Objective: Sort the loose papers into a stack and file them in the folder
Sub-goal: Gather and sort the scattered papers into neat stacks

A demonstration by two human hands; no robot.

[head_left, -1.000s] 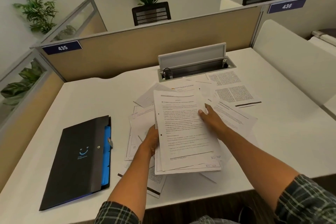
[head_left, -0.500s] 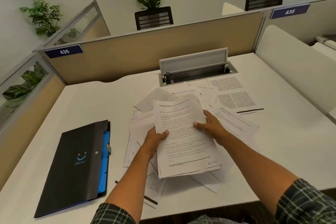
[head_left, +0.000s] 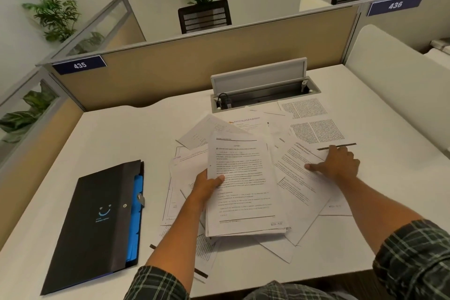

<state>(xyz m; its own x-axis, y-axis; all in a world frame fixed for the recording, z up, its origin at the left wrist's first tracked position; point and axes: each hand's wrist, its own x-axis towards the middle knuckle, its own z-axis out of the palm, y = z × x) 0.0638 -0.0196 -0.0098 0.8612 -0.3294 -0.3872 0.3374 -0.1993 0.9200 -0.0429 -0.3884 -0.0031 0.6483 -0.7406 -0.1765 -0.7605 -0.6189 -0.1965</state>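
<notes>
The left hand (head_left: 207, 184) grips a partial stack (head_left: 243, 187) by its left edge, thumb on top, the sheets lifted a little above the litter near the middle of the tabletop (head_left: 117, 134). The right hand (head_left: 338, 163) lies open and flat on a loose sheet (head_left: 299, 168) just right of the stack, fingers spread, holding nothing yet; I judge it is about to draw that page in.

The sorting looks perhaps a third done. Many loose papers (head_left: 314, 126) lie fanned under and around the stack, reaching toward the far edge and the near edge. The folder (head_left: 97, 221) lies shut near the tabletop's near-left corner, well apart from the papers, blue dividers showing along its right side; filing has not begun.

The tabletop is white. An open cable tray (head_left: 263, 95) sits at its far edge. Beige partitions (head_left: 194, 61) carry plates numbered 435 and 436; potted plants (head_left: 204, 2) stand behind.
</notes>
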